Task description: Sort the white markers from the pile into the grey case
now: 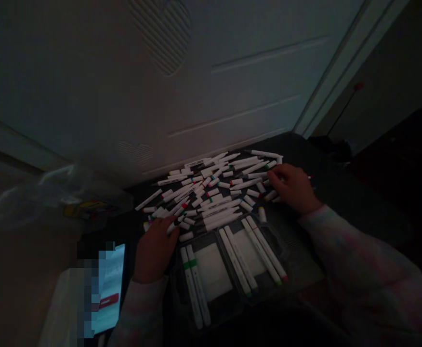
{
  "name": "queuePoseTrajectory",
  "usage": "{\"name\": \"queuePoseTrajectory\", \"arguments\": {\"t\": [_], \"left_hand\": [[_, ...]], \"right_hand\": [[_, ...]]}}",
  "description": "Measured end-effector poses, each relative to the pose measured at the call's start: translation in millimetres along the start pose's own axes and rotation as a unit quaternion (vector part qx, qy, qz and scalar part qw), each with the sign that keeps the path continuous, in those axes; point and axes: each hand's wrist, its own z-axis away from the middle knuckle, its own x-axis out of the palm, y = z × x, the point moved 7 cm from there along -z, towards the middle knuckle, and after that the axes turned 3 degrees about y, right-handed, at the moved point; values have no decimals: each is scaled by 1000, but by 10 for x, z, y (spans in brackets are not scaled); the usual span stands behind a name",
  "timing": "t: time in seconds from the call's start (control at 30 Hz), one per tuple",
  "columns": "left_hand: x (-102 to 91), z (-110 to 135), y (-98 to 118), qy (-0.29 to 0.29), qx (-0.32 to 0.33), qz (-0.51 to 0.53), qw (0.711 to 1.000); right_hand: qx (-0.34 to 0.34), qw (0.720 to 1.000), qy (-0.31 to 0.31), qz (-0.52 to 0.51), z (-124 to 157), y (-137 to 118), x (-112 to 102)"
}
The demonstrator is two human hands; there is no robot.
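Many white markers point(222, 212) and loose marker caps point(186, 236) lie in a heap. At the heap's left edge, my left hand point(155, 250) is closed with a white marker point(173, 226) between thumb and fingers. On the right side, my right hand point(294, 188) pinches what looks like another marker point(257, 176); dim light blurs its fingertips. Between my forearms sits an open clear plastic case point(229, 262). Two markers with green bands point(192, 284) lie in its left half, and several more markers point(267, 250) in its right half.
A lit phone or tablet screen point(112, 289) is at lower left. Behind it sits a clear plastic bag point(52, 188) with a colourful packet point(93, 209). A pale panel with heart reliefs point(167, 38) rises directly behind the dark table point(341, 207).
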Motion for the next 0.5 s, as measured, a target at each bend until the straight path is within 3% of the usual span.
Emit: {"name": "queuePoseTrajectory", "arguments": {"t": [0.13, 0.33, 0.5], "left_hand": [[-3, -8, 81, 20, 21, 22, 999], [39, -33, 210, 5, 41, 12, 999], [-5, -41, 260, 40, 75, -13, 996]], "right_hand": [[-1, 1000, 2, -11, 4, -7, -23], [-7, 1000, 15, 2, 10, -5, -48], [-6, 1000, 21, -3, 10, -12, -61]]}}
